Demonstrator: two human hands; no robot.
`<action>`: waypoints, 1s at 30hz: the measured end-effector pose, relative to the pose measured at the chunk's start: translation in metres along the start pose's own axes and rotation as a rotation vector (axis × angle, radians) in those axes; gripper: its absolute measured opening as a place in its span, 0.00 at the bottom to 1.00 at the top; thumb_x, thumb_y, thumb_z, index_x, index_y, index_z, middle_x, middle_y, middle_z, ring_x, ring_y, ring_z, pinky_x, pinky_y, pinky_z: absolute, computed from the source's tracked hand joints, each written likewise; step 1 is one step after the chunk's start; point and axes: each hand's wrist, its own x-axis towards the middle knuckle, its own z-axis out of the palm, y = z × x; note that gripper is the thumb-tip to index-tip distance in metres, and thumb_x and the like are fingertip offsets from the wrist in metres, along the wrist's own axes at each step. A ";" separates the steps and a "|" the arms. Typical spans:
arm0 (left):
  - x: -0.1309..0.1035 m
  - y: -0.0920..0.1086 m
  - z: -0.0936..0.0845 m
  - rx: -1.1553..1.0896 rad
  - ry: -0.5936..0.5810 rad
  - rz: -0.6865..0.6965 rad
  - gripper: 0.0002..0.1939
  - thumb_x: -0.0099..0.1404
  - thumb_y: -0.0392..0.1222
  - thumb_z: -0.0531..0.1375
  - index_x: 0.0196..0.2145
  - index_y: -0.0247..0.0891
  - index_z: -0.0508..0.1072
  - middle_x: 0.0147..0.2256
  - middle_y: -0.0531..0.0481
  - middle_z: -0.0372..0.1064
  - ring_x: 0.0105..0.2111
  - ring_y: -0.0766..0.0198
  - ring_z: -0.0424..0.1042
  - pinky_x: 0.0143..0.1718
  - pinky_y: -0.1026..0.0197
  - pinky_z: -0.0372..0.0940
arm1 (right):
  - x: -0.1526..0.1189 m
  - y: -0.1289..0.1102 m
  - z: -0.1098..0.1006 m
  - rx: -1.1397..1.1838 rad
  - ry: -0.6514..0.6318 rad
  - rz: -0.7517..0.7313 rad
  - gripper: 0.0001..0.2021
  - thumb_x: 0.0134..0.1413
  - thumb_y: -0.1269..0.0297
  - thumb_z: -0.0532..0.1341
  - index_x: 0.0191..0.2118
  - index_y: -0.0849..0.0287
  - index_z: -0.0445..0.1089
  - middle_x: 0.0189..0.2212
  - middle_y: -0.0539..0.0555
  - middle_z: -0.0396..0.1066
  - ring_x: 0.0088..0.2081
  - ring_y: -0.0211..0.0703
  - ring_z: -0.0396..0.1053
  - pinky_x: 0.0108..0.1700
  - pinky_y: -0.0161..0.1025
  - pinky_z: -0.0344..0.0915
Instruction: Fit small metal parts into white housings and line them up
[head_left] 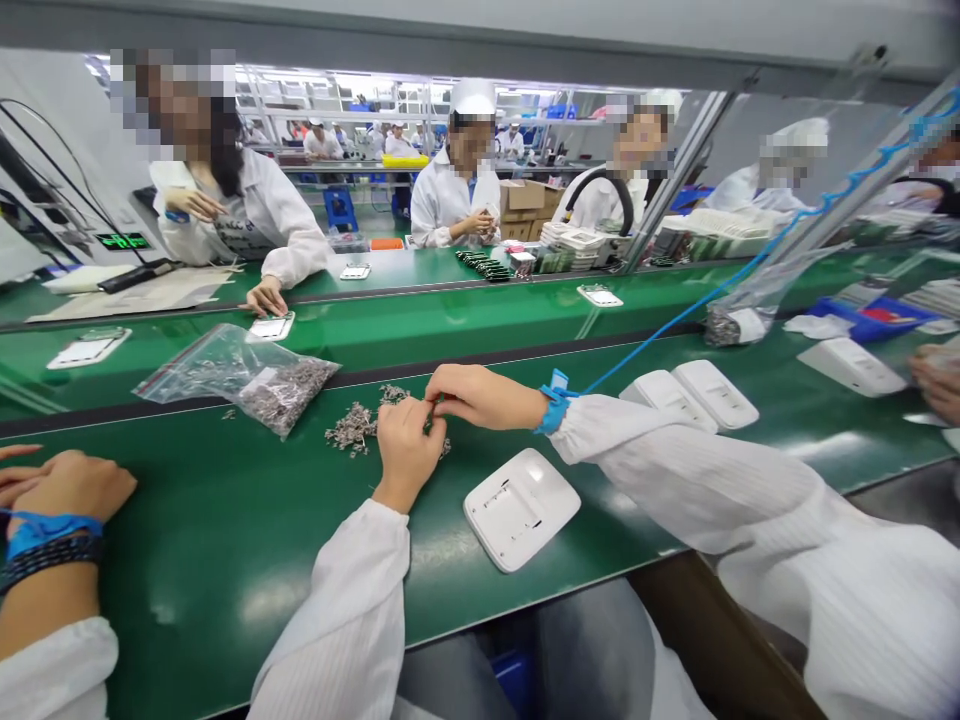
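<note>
My left hand [405, 445] and my right hand [480, 395] meet over a loose pile of small grey metal parts [352, 428] on the green bench [225, 540]. The fingertips of both hands pinch together on something tiny from the pile; what it is I cannot tell. A blue wrist strap [556, 402] with a coiled blue cord sits on my right wrist. A white plastic housing [521, 507] lies face down just right of my left forearm, touched by neither hand.
A clear bag of the same grey parts [251, 380] lies to the left. Two white housings [690, 393] rest to the right. A co-worker's hands [56, 485] are at far left, another hand [937, 385] at far right. People in white coats work across the conveyor belt [450, 325].
</note>
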 end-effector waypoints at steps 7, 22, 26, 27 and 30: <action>0.000 0.003 0.000 -0.036 -0.018 0.034 0.07 0.68 0.35 0.55 0.31 0.38 0.69 0.25 0.52 0.63 0.27 0.64 0.60 0.34 0.57 0.52 | -0.011 0.006 0.002 -0.123 0.027 -0.050 0.11 0.71 0.68 0.48 0.46 0.62 0.68 0.40 0.58 0.71 0.41 0.43 0.68 0.41 0.39 0.64; -0.001 0.000 0.001 -0.042 -0.037 -0.025 0.06 0.69 0.39 0.57 0.41 0.38 0.72 0.32 0.49 0.71 0.33 0.63 0.69 0.37 0.57 0.55 | -0.012 0.009 0.009 0.671 0.055 0.474 0.11 0.57 0.61 0.65 0.40 0.61 0.68 0.29 0.49 0.70 0.29 0.35 0.70 0.34 0.34 0.69; 0.001 0.000 -0.001 -0.028 -0.014 -0.029 0.08 0.69 0.41 0.58 0.44 0.37 0.72 0.40 0.45 0.74 0.41 0.60 0.72 0.41 0.56 0.58 | -0.011 0.011 0.011 0.764 0.114 0.506 0.14 0.53 0.58 0.68 0.39 0.61 0.68 0.29 0.48 0.70 0.29 0.35 0.71 0.34 0.34 0.70; 0.001 0.000 -0.002 0.005 0.014 -0.021 0.09 0.69 0.42 0.59 0.45 0.37 0.72 0.42 0.44 0.74 0.43 0.58 0.72 0.43 0.55 0.58 | -0.011 0.011 0.012 0.773 0.129 0.521 0.15 0.53 0.57 0.68 0.39 0.62 0.67 0.28 0.49 0.70 0.29 0.36 0.71 0.33 0.34 0.70; 0.001 -0.001 -0.003 0.054 0.057 0.024 0.09 0.68 0.43 0.61 0.44 0.38 0.73 0.43 0.44 0.74 0.45 0.57 0.72 0.45 0.55 0.58 | -0.010 0.011 0.014 0.748 0.146 0.551 0.14 0.53 0.57 0.67 0.35 0.62 0.68 0.26 0.51 0.71 0.29 0.39 0.72 0.32 0.35 0.69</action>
